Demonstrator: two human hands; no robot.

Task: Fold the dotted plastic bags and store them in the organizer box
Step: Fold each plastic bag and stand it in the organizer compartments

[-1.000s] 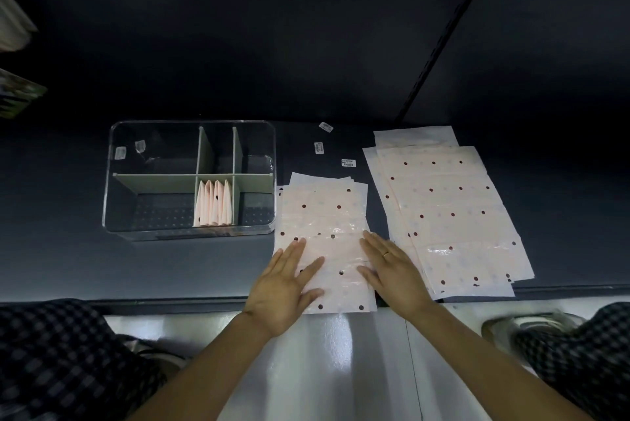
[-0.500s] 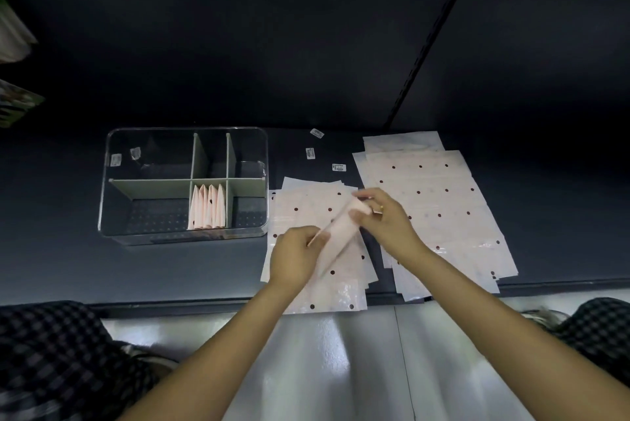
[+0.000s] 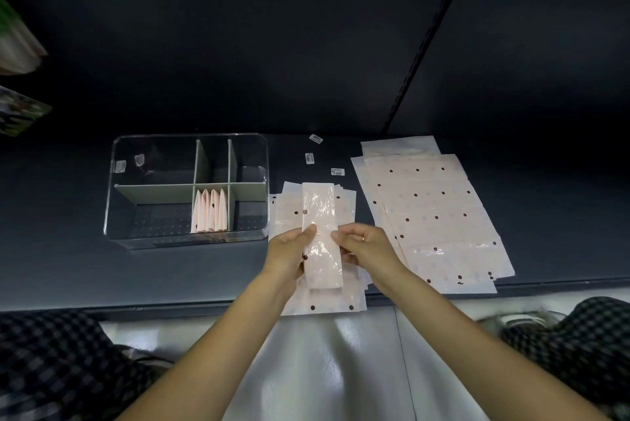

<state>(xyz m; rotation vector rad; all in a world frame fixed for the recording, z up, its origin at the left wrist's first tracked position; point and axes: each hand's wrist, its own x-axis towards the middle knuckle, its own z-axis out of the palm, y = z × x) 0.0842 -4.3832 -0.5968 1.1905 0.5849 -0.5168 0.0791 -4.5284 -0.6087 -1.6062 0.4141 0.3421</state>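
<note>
The folded bag, a glossy, crinkled pink strip, stood lengthwise between both hands. The left hand pinched its left edge and the right hand its right edge, fingers curled. Half a second before it had slanted; now it ran straight, over the flat dotted pile. The clear organizer box sat at nine o'clock, folded bags upright in its middle front slot.

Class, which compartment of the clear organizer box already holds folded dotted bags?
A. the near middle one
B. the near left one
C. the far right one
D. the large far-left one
A: the folded bags stand upright in the organizer box's near middle compartment; the other compartments show no bags.
</note>
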